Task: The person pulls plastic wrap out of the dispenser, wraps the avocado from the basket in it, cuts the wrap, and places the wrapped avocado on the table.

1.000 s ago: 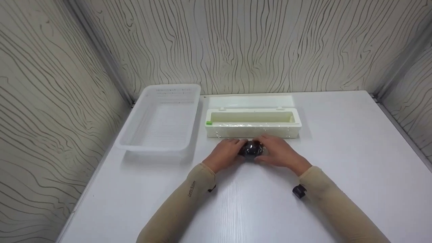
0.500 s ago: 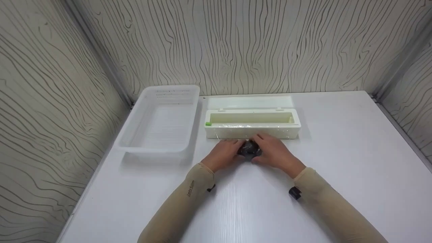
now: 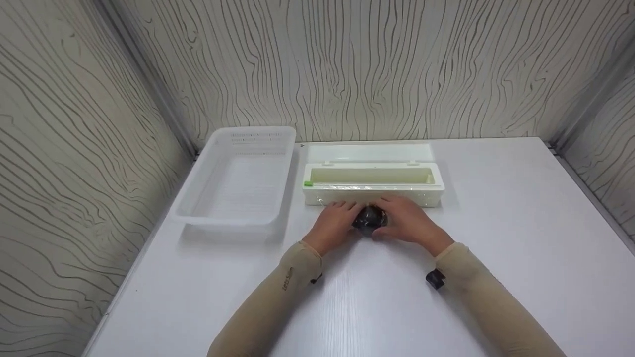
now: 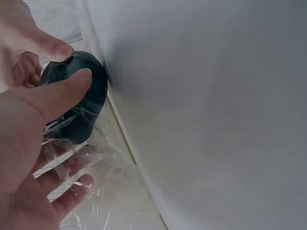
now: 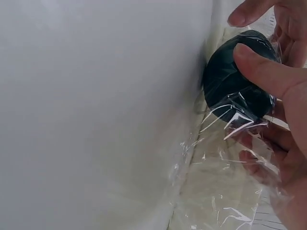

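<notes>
A smooth, rounded dark-green object (image 3: 369, 220) is partly covered by clear cling film (image 5: 240, 117) and sits on the table just in front of the cream film dispenser (image 3: 372, 198). My left hand (image 3: 335, 223) holds its left side, thumb across the near face in the left wrist view and fingers behind. From the right, my right hand (image 3: 409, 223) grips it, the thumb (image 5: 264, 72) pressed on its dark surface. Loose wrinkled film spreads around the fingers of both hands and along the dispenser's front. I cannot tell the object's exact kind.
The dispenser's lid (image 3: 369, 152) is folded back toward the wall, and a green slider (image 3: 308, 184) sits at the left of its front rail. A white plastic basket (image 3: 228, 220) stands on the left of the white table (image 3: 521, 223). Patterned walls enclose the back and sides.
Both hands stay around the dark object, shifting only slightly. The right hand's fingers drew in over it half a second ago and now sit a little further right, showing more of its top.
</notes>
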{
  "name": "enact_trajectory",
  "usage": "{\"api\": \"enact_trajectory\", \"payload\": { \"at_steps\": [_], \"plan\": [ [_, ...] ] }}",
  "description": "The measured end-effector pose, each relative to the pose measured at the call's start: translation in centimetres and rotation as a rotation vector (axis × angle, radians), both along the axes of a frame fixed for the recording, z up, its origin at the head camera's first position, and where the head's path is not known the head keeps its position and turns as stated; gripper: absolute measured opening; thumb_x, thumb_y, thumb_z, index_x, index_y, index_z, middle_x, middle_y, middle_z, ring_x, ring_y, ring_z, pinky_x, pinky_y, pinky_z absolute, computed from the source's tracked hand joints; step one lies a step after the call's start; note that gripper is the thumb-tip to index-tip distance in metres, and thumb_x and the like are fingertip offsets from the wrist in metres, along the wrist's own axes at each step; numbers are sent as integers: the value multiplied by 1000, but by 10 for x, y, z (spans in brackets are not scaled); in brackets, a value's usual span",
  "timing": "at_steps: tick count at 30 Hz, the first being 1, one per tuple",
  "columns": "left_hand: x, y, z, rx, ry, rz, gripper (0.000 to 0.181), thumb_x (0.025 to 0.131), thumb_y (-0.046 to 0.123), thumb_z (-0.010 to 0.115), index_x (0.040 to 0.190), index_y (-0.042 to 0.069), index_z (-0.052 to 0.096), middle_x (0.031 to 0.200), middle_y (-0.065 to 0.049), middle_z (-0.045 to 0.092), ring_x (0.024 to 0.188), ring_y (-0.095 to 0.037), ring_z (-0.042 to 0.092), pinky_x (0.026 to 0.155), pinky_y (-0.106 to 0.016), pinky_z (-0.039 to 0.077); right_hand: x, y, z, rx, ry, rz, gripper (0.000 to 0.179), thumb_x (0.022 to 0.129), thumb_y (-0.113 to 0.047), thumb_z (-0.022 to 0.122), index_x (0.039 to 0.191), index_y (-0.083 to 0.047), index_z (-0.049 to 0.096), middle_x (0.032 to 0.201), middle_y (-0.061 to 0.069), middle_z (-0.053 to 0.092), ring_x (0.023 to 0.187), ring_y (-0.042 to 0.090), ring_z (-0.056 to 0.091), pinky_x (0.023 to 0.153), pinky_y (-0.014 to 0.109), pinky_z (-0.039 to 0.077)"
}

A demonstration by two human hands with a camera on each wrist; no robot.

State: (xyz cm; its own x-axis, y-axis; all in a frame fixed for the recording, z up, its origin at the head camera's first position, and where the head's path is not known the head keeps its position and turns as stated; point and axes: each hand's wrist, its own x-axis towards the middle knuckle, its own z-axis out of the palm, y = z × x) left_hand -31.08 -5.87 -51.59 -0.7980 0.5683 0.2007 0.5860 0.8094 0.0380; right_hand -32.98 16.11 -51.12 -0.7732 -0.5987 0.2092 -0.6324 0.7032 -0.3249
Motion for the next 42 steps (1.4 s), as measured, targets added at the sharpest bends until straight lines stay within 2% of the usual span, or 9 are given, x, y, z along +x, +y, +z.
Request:
{"api": "enact_trajectory", "payload": {
  "at_steps": [6,11,14,19,25,28,31,37,42],
  "plan": [
    [-4,2,0,-42,31,-16,44,99,24,69,140,15,57,125,-5,70,111,-24,71,104,-37,55,7,-1,-2,-13,51,-32,72,75,-31,94,139,-14,65,133,12,63,121,33,62,105,52,52],
    [-6,-1,2,-49,-23,-15,44,102,23,64,144,13,54,130,-8,69,115,-27,71,107,-41,53,10,-5,-2,22,80,-58,82,70,-31,97,139,-10,60,132,13,63,119,36,64,103,54,54],
    [-6,-3,3,-37,-55,-20,39,103,21,62,141,12,56,127,-8,70,112,-27,71,103,-39,56,9,-10,-1,39,81,-62,79,68,-29,98,134,-10,59,126,13,65,113,37,66,99,53,56],
    [-9,-5,4,-5,-70,-49,33,102,17,64,134,10,60,118,-7,71,106,-26,72,95,-37,58,4,-12,1,61,85,-51,70,68,-27,98,126,-9,63,119,11,68,108,35,68,95,51,56],
    [-10,-6,6,21,-99,-55,45,99,23,71,141,12,57,126,-7,71,117,-25,69,106,-38,54,-1,-6,5,83,75,-16,74,70,-33,97,131,-10,63,125,11,69,115,35,67,104,54,50],
    [-8,-4,6,12,-81,-41,64,95,38,76,148,15,50,134,-5,69,125,-24,66,114,-39,48,-1,-5,10,88,54,-3,78,71,-35,95,137,-10,62,132,12,68,123,36,64,111,56,45],
    [-6,-1,5,-13,-25,-20,76,89,46,80,151,17,46,139,-3,67,129,-23,63,116,-41,46,-2,-2,13,101,37,0,80,73,-37,94,140,-9,61,137,13,66,128,37,61,113,57,44],
    [-5,7,3,-78,102,20,56,94,34,77,142,17,55,136,-2,67,126,-20,65,108,-38,52,-4,1,12,78,33,15,78,75,-37,92,141,-10,61,140,11,66,129,36,61,112,56,46],
    [-5,7,3,-79,99,25,47,98,31,72,140,16,56,133,-2,69,123,-20,66,106,-38,53,0,3,8,32,10,4,81,75,-36,93,143,-11,58,134,10,64,120,33,64,105,53,52]
  ]
}}
